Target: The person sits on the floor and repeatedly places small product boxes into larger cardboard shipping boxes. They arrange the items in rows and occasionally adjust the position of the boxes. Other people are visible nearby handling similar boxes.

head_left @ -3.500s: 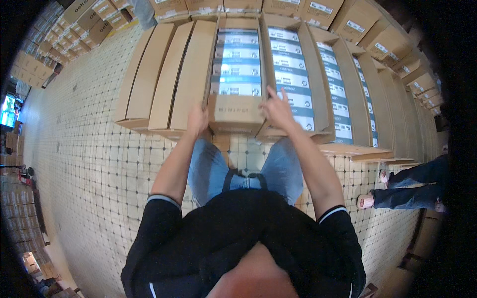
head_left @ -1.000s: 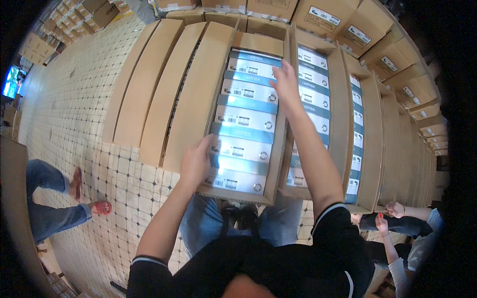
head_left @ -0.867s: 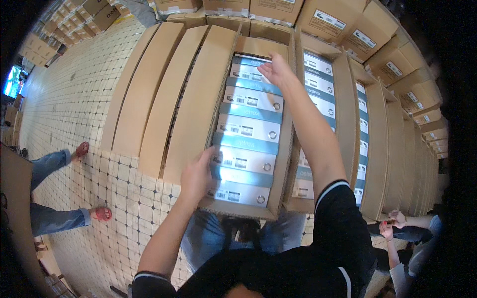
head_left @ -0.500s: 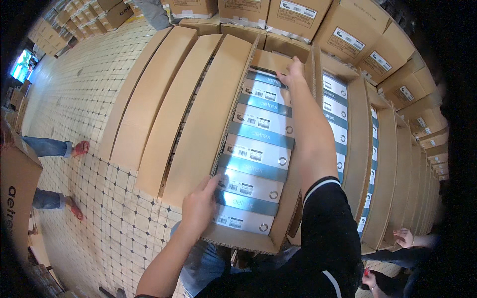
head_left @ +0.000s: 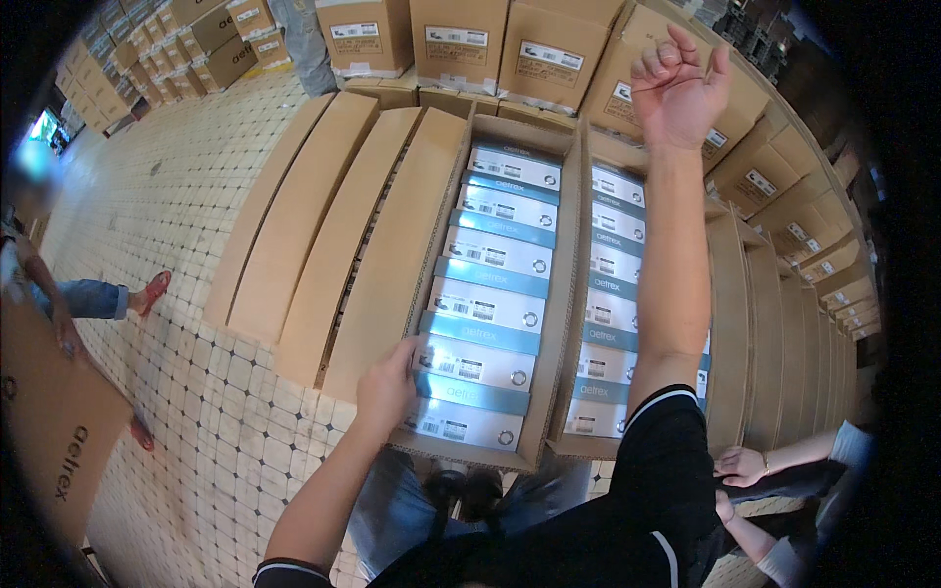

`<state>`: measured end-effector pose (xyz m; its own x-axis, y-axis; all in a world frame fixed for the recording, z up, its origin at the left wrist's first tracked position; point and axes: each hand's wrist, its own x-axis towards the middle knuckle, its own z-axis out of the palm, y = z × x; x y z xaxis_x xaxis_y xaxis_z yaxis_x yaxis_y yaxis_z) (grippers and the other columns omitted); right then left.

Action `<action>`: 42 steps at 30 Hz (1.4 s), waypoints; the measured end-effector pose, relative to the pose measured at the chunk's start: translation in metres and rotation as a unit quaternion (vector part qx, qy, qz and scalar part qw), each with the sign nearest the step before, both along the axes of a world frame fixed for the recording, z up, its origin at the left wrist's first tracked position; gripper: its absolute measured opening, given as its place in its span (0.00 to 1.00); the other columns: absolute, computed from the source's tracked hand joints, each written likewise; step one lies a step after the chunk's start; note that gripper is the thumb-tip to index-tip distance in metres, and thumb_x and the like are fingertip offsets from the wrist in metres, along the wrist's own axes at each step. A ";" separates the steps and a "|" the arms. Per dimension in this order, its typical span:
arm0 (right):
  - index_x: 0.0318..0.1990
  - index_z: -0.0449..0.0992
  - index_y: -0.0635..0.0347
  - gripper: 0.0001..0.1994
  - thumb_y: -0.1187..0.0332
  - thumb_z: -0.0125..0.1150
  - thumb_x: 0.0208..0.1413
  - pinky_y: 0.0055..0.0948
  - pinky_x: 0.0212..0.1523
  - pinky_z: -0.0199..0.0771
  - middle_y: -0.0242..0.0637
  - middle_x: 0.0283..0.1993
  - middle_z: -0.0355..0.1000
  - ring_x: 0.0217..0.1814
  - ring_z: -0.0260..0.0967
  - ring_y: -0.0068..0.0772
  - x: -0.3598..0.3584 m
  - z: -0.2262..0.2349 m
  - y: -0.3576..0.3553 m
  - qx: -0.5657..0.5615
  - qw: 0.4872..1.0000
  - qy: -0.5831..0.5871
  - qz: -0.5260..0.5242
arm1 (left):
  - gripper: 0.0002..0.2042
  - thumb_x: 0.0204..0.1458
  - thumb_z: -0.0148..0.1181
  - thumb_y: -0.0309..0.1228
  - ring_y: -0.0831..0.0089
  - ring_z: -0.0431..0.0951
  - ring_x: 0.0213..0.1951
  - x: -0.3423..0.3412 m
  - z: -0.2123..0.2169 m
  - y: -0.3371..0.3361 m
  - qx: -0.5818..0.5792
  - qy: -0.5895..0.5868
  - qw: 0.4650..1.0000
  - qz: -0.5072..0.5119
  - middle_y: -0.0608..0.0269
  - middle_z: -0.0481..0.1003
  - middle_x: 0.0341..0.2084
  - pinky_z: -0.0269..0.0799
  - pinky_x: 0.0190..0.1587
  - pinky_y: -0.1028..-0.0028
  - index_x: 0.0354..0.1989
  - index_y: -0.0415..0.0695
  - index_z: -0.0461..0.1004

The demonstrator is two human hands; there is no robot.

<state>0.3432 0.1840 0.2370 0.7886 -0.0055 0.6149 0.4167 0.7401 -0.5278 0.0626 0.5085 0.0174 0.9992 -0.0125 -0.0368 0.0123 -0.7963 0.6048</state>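
Note:
A long open carton [head_left: 551,392] stands in front of me, with a row of white and blue shoe boxes [head_left: 490,257] packed inside. My left hand [head_left: 385,390] is closed on the carton's left edge, near its close end, and its fingertips are partly hidden. My right hand [head_left: 678,93] is raised, palm showing, fingers apart and slightly curled, with nothing in it. It appears above the stacked cartons at the back. Below my right forearm lies a second open carton [head_left: 564,431], filled with similar shoe boxes [head_left: 610,312] and partly covered by the arm.
Long brown carton flaps [head_left: 397,250] spread out on the left. Closed cartons [head_left: 451,44] are stacked behind, and more open cartons [head_left: 730,323] continue right. A person's hand [head_left: 742,465] is at the lower right. Another person carries a large carton [head_left: 64,421] at the left.
My right hand has left the carton's far end and risen up and to the right. The far shoe box now shows uncovered. My left hand stays at the edge. The person at left has come closer.

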 end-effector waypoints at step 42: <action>0.61 0.70 0.45 0.23 0.62 0.55 0.56 0.48 0.63 0.61 0.62 0.62 0.62 0.65 0.58 0.63 -0.336 -0.239 0.066 -0.704 0.547 0.207 -0.403 | 0.24 0.54 0.46 0.28 0.50 0.77 0.46 0.001 -0.017 0.012 -0.043 -0.038 0.995 -0.082 0.46 0.77 0.45 0.71 0.49 0.56 0.62 0.52 0.66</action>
<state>0.0075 0.2499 -0.0021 0.9523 -0.2047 0.2262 -0.0632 -0.8578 -0.5101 0.0637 0.5210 -0.0001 0.9834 -0.1753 0.0465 -0.1614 -0.7292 0.6650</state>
